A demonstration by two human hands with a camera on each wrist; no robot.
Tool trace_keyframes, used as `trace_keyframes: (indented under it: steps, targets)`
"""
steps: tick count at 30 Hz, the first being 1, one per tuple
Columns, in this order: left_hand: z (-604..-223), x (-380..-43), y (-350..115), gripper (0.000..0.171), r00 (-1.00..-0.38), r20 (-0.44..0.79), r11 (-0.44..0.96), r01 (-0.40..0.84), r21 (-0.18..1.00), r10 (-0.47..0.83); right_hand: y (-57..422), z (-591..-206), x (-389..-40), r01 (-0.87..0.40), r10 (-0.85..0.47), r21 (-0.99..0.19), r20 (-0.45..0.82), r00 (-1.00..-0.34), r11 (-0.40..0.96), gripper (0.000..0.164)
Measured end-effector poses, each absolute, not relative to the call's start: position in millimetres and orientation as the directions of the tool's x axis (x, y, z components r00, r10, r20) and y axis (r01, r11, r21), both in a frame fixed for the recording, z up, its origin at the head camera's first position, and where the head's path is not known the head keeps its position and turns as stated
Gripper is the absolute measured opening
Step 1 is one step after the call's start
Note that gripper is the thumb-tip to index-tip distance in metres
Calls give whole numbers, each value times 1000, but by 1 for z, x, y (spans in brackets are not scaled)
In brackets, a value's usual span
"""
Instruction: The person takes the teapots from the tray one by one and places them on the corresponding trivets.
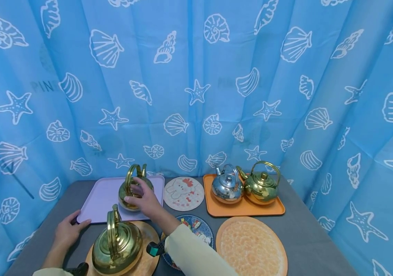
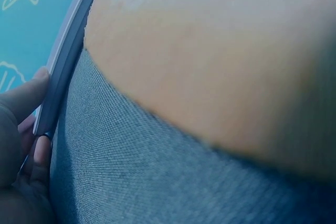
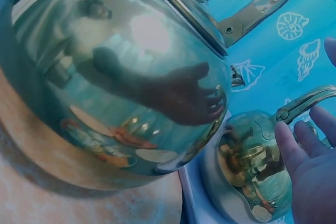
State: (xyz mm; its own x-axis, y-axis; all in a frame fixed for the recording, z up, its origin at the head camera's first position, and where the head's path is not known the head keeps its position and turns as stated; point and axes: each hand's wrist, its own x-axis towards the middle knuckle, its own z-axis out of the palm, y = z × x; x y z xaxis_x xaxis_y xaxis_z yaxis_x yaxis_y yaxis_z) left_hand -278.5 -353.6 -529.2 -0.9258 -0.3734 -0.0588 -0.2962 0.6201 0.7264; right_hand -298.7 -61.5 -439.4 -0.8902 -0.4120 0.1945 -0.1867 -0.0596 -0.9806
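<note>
My left hand (image 1: 66, 232) holds the front left corner of the lavender tray (image 1: 96, 201). In the left wrist view, the thumb is on one side of the tray's rim (image 2: 64, 51) and fingertips are at the other. A gold kettle (image 1: 123, 195) stands upright on that tray, its arched handle raised. My right hand (image 1: 148, 200) is beside this kettle's handle, fingers spread and not wrapped round it; the right wrist view shows the fingers (image 3: 296, 148) extended near the handle. Contact is unclear. A larger gold kettle (image 1: 117, 245) stands between my forearms on a round tan mat (image 1: 151, 245).
An orange tray (image 1: 248, 210) at the back right bears a silver kettle (image 1: 226, 187) and another gold kettle (image 1: 262, 188). Round mats lie between: a white bunny mat (image 1: 184, 193), a partly hidden blue patterned mat (image 1: 196, 226) and an orange-rimmed mat (image 1: 251, 245). A blue shell-print curtain (image 1: 196, 115) hangs behind.
</note>
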Motion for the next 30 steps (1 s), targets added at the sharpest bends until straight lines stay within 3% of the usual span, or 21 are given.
trace_keyframes:
  steps: [30]
  targets:
    - [-530,-278,-356,85,-929,-58,611,-285,739,-364,-56,-426,-313,-122,-394,-974,190,-899,-193,54]
